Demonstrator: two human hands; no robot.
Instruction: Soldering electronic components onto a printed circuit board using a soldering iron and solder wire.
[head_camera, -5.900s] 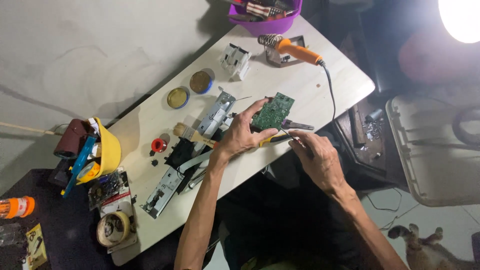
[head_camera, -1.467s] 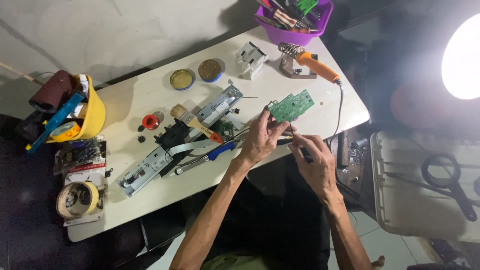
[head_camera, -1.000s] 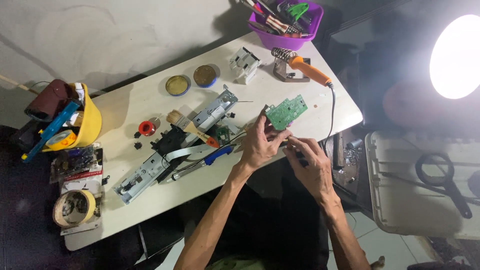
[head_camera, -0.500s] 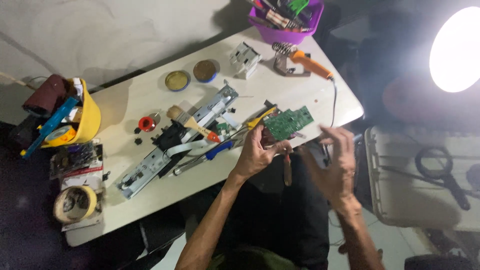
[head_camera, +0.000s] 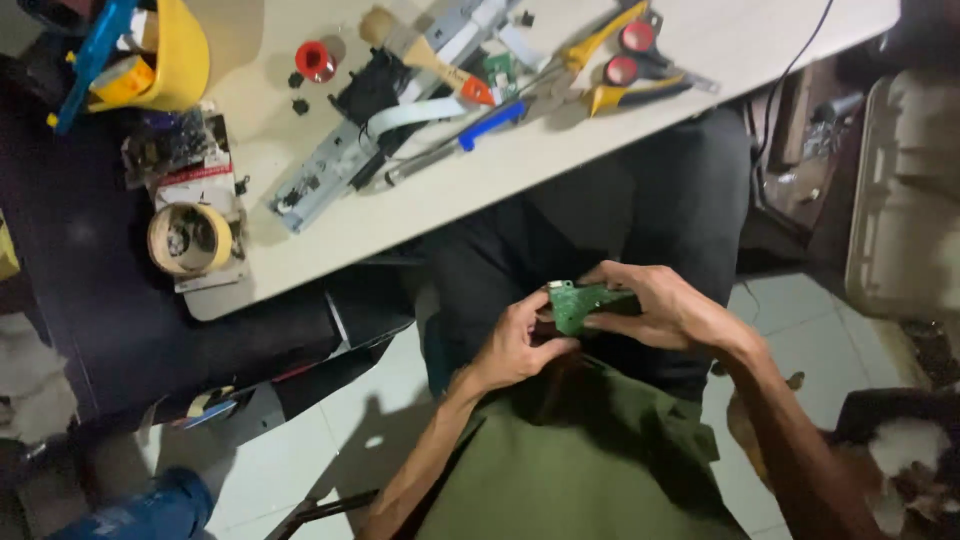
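Note:
A small green circuit board (head_camera: 578, 301) is down over my lap, below the table's front edge. My left hand (head_camera: 516, 345) grips its near left side with thumb and fingers. My right hand (head_camera: 657, 303) covers its right side from above, fingers curled over the board. Both hands hold it between them. Dark trousers and a green shirt lie under the hands.
On the pale table (head_camera: 420, 200) lie a dismantled metal drive frame (head_camera: 330, 165), a blue-handled screwdriver (head_camera: 470, 135), yellow-handled pliers (head_camera: 615, 60), a brush (head_camera: 425, 55) and a red spool (head_camera: 316, 60). A tape roll (head_camera: 189, 238) and a yellow helmet (head_camera: 165, 55) are at the left.
The circuit board has come off the table's height down to my lap. My right hand has returned to it after being away. The camera now looks lower and closer.

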